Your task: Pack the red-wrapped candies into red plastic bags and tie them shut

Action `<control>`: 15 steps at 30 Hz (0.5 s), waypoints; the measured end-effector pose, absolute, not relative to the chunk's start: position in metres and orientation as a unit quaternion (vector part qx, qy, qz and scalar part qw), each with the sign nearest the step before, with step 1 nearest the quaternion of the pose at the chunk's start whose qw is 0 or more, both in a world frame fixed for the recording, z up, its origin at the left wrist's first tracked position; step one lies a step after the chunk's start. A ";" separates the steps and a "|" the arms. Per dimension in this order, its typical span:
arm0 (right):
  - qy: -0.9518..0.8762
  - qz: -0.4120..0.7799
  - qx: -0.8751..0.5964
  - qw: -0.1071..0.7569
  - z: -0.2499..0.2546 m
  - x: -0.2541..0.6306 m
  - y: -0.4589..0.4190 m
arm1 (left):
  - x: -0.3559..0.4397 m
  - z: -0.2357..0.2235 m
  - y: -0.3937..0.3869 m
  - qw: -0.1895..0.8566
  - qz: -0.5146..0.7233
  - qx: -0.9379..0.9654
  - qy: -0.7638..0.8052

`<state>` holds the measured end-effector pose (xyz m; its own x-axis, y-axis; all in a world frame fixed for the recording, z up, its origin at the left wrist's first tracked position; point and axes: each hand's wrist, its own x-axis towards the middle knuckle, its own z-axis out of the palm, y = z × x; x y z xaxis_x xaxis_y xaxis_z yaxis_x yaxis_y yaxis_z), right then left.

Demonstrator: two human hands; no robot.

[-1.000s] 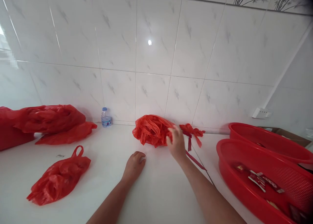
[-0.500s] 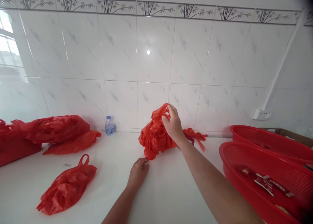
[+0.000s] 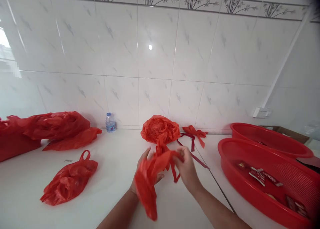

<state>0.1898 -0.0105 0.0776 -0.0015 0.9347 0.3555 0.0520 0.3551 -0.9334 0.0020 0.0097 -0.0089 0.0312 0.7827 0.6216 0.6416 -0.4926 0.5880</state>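
Observation:
Both my hands hold one thin red plastic bag (image 3: 148, 179) above the white counter. My left hand (image 3: 147, 165) is behind the bag, fingers curled round its upper edge. My right hand (image 3: 186, 167) pinches the bag's handle end on the right. The bag hangs down limp between my forearms. Just beyond it, by the tiled wall, lies a bundle of red plastic bags (image 3: 160, 130), and to its right a small red ribbon bow (image 3: 193, 134) with a dark red strip trailing toward me.
A filled red bag (image 3: 70, 179) lies at the left front, larger red bags (image 3: 50, 130) at the far left. A small water bottle (image 3: 110, 122) stands by the wall. Two red plastic baskets (image 3: 250, 192) at the right hold small packets. A wall socket (image 3: 260, 112) is above them.
My right hand lifted the bundle, then pulled one bag off it toward me. My left hand rose from the counter and took hold of that bag. The bundle lies back by the wall.

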 end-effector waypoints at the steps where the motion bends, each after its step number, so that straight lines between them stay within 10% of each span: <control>1: -0.595 0.435 -0.417 0.533 0.059 0.192 -0.009 | 0.005 -0.008 0.011 0.066 0.461 0.738 0.488; 15: -0.459 0.655 -0.363 0.478 0.005 0.224 0.020 | 0.012 0.002 0.009 -0.053 0.210 0.841 0.496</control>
<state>0.2243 0.0198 0.0051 -0.2793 0.9595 -0.0371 -0.2923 -0.1218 -0.9486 0.0123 0.0094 0.0023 0.4196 0.8122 0.4053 0.8568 -0.5018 0.1185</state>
